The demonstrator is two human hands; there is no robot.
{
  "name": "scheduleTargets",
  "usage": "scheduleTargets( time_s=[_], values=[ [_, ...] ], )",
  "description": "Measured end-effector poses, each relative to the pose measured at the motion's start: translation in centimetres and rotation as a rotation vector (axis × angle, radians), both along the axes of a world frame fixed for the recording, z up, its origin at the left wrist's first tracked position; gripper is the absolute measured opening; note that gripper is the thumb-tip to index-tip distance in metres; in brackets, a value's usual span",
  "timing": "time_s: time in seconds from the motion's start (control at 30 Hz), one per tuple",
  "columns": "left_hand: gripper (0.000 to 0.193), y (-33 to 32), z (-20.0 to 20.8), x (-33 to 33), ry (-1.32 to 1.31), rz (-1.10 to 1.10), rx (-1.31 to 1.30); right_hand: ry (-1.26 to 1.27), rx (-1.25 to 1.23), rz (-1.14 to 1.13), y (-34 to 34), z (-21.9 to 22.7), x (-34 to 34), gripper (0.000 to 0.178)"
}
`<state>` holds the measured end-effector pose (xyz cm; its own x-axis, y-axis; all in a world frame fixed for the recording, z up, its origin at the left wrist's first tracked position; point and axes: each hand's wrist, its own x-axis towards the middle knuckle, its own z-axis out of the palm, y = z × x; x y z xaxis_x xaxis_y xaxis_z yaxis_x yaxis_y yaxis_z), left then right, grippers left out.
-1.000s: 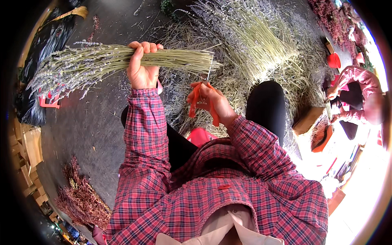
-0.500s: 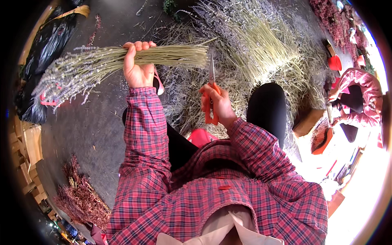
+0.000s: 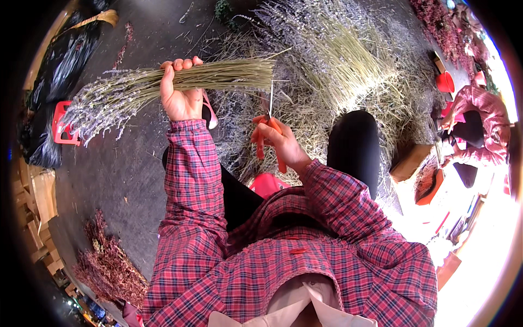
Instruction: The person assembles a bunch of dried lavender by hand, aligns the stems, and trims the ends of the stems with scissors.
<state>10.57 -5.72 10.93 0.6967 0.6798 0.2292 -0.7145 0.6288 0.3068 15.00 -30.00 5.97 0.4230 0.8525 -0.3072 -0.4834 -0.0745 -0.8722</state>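
Note:
My left hand [image 3: 183, 92] is wrapped round a thick bundle of dried lavender [image 3: 229, 74], held sideways. Its purple flower heads point left and the pale stem ends point right. Lower and to the right, my right hand [image 3: 283, 143] grips orange-handled scissors [image 3: 271, 121]. Their blades are parted and point up, close beneath the stem ends; whether they touch a stem I cannot tell. Behind the scissors, loose stem cuttings [image 3: 310, 109] cover the ground, and a large heap of lavender [image 3: 338, 49] lies beyond them.
Black plastic bags [image 3: 71, 60] and a red plastic stool [image 3: 61, 122] are at the left. A dark red dried bunch [image 3: 109, 261] lies lower left. Another person in a pink checked sleeve [image 3: 490, 114] works at the right, near a red cup [image 3: 445, 82] and a cardboard box [image 3: 412, 162].
The scissors' blades have opened, and my right hand has shifted slightly left. The lavender bundle has tilted a little, its flower heads swinging right and uncovering more of the red stool.

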Motion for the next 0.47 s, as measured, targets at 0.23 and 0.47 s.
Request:
scheduleTargets(
  time_s=[0.23, 0.47],
  values=[
    [0.004, -1.4, -0.4, 0.0, 0.027, -0.069, 0.030, 0.067, 0.007, -0.071, -0.1, 0.7, 0.2, 0.046],
    [0.006, -3.0, -0.6, 0.6, 0.088, -0.114, 0.083, 0.108, -0.013, -0.131, -0.6, -0.1, 1.3, 0.037]
  ],
)
